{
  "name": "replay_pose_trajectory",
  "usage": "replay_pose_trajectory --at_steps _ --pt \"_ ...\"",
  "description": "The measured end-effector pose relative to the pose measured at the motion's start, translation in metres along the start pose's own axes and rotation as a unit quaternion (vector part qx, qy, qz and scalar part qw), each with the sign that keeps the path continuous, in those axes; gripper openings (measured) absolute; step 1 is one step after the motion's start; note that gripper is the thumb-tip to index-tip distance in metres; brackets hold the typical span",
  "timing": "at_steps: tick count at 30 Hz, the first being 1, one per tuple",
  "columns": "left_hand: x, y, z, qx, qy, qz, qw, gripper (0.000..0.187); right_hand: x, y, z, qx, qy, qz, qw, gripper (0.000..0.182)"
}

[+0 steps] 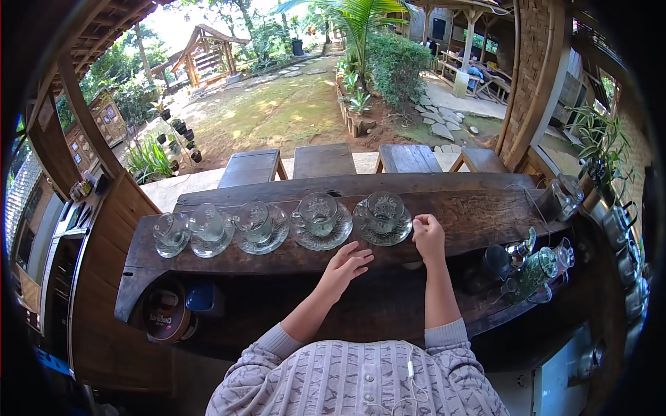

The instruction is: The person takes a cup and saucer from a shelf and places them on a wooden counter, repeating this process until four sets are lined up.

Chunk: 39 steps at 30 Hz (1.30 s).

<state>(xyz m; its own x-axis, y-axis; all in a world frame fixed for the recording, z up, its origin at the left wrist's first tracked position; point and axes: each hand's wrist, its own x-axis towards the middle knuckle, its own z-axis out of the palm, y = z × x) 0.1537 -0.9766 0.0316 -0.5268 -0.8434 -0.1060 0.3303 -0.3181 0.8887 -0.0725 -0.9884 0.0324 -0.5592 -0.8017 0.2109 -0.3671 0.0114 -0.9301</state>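
Note:
Several clear glass cups on glass saucers stand in a row on the dark wooden counter (479,208). My right hand (428,234) is beside the right edge of the rightmost saucer (395,238), its fingers curled together; whether it pinches anything is hidden. The rightmost cup (383,211) stands upright on that saucer. My left hand (345,267) is near the counter's front edge, below the gap between the two rightmost saucers, with its fingers apart and nothing in it. Left of it is another cup (319,213) on its saucer (321,241).
Glassware and a green-patterned glass (538,269) stand at the right. Glass jars (558,197) are behind them. A round tub (166,312) and a blue container (201,297) sit on the lower shelf at left. Stools (324,161) line the far side.

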Motion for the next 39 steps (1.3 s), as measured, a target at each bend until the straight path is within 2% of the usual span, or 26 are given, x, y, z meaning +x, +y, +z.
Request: replay_pose_trajectory --at_steps 1,2,4,5,6,8,11,12,14,15,19,23,26,30,32,39 --pt "-0.004 0.001 -0.003 0.014 -0.009 0.005 1.000 0.041 -0.004 -0.004 -0.004 0.058 -0.017 0.041 0.997 0.015" --pt "-0.007 0.002 -0.006 0.028 -0.018 0.009 0.999 0.035 -0.011 -0.008 -0.009 0.059 -0.017 0.040 0.997 0.015" --pt "-0.019 0.014 -0.006 0.047 -0.035 0.017 0.998 0.028 -0.029 -0.020 -0.019 0.174 -0.094 0.108 0.974 0.015" --pt "-0.026 0.021 -0.007 0.065 -0.051 0.026 0.996 0.023 -0.040 -0.025 -0.019 0.194 -0.113 0.097 0.970 0.016" --pt "-0.035 0.027 -0.011 0.073 -0.071 0.055 0.993 0.022 -0.063 -0.035 -0.021 0.234 -0.179 0.070 0.953 0.019" --pt "-0.046 0.029 -0.019 0.065 -0.134 0.085 0.985 0.024 -0.086 -0.045 -0.023 0.241 -0.241 0.039 0.939 0.020" --pt "-0.067 0.028 -0.023 0.047 -0.161 0.110 0.980 0.025 -0.116 -0.047 -0.023 0.239 -0.301 -0.006 0.923 0.018" --pt "-0.073 0.022 -0.025 0.048 -0.157 0.111 0.980 0.025 -0.124 -0.045 -0.026 0.265 -0.342 -0.023 0.901 0.015" --pt "-0.086 0.004 -0.028 -0.007 -0.132 0.071 0.989 0.024 -0.143 -0.039 -0.025 0.268 -0.362 -0.030 0.892 0.014" --pt "-0.092 -0.006 -0.028 0.013 -0.101 0.046 0.994 0.023 -0.152 -0.033 -0.022 0.269 -0.366 -0.030 0.890 0.014" --pt "-0.113 -0.034 -0.025 -0.015 -0.077 -0.028 0.996 0.023 -0.186 -0.010 -0.007 0.318 -0.396 0.088 0.857 0.016" --pt "-0.115 -0.020 -0.029 0.045 -0.037 0.025 0.998 0.021 -0.190 -0.020 -0.010 0.335 -0.423 0.122 0.833 0.014" --pt "-0.116 -0.015 -0.028 0.050 -0.049 0.039 0.997 0.021 -0.189 -0.027 -0.014 0.292 -0.435 0.090 0.847 0.013" --pt "-0.122 -0.022 -0.026 0.039 -0.108 0.006 0.993 0.017 -0.197 -0.024 -0.015 0.294 -0.445 0.083 0.842 0.014" --pt "-0.124 -0.030 -0.033 0.019 -0.119 -0.016 0.993 0.014 -0.200 -0.024 -0.017 0.282 -0.435 0.141 0.843 0.015" --pt "-0.127 -0.032 -0.046 -0.006 -0.102 -0.044 0.994 0.018 -0.213 -0.024 -0.018 0.279 -0.426 0.139 0.850 0.017"
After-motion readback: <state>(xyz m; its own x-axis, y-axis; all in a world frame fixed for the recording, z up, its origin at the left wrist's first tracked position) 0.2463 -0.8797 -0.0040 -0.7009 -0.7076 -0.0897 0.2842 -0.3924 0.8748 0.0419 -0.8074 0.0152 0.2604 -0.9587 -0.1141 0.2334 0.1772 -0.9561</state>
